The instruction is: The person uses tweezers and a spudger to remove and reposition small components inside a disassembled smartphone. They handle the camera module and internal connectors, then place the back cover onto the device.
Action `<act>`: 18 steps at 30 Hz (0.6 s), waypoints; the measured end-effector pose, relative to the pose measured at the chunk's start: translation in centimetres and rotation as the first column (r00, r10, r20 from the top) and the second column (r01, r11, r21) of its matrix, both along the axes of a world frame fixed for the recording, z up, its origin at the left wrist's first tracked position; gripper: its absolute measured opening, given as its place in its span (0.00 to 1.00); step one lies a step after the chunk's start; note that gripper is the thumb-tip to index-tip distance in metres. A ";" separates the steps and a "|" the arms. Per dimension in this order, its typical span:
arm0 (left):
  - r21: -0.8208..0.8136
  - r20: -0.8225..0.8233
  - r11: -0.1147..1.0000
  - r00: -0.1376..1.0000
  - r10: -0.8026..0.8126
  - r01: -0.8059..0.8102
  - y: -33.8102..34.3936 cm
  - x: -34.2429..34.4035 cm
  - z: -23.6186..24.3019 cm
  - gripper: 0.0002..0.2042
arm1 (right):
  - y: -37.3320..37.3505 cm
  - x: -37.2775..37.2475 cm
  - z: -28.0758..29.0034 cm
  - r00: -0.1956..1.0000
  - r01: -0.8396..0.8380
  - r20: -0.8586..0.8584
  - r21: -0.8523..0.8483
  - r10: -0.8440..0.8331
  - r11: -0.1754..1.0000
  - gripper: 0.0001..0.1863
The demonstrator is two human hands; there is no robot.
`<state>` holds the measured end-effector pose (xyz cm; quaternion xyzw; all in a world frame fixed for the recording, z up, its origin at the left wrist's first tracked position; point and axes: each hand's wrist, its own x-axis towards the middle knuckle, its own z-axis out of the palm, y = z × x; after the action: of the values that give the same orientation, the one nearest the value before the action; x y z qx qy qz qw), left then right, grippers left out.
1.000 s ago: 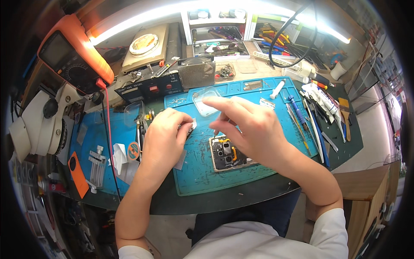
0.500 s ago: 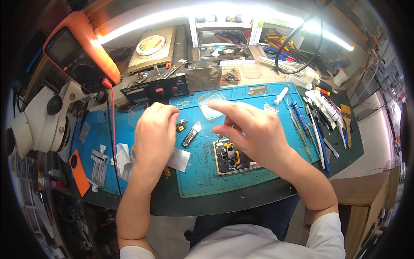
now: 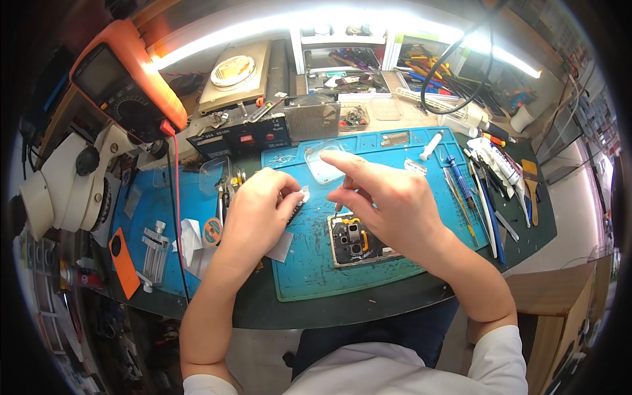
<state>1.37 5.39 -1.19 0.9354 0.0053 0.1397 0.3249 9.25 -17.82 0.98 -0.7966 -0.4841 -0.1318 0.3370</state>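
An opened phone (image 3: 361, 240), black inside with a camera block and orange flex cables, lies on the blue mat. Over its top left corner is my right hand (image 3: 392, 201), thumb and fingers closed round a thin tool whose dark tip (image 3: 338, 209) comes down at the phone's edge; its kind is mostly hidden. My left hand (image 3: 260, 204) is closed, fingers curled, left of the phone. Beside its fingertips a small black and silver piece (image 3: 298, 209) with a pointed end shows in part; whether the fingers grip anything is hidden. A thin grey plate (image 3: 282, 247) lies under the wrist.
Clear plastic boxes (image 3: 324, 172) stand on the blue mat (image 3: 316, 280). At left are an orange multimeter (image 3: 128, 82), a white microscope (image 3: 72, 184), a metal clamp (image 3: 155, 253) and a solder reel (image 3: 212, 232). Pens, tweezers and a brush (image 3: 530, 187) lie at right.
My left hand has moved right, partly covering the black and silver piece and hiding small yellow parts. The solder reel and tools left of it now show. My right hand is nearly still.
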 end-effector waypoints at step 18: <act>0.077 0.043 0.997 0.999 -0.002 -0.001 -1.1 0.5 -1.3 0.03 | 0.4 -0.4 -0.1 0.998 -0.018 -0.066 0.069 0.022 0.997 0.33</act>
<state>1.87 4.27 -2.46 0.9440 -0.0072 0.1599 0.2886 8.81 -17.44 0.83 -0.7837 -0.4759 -0.1183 0.3812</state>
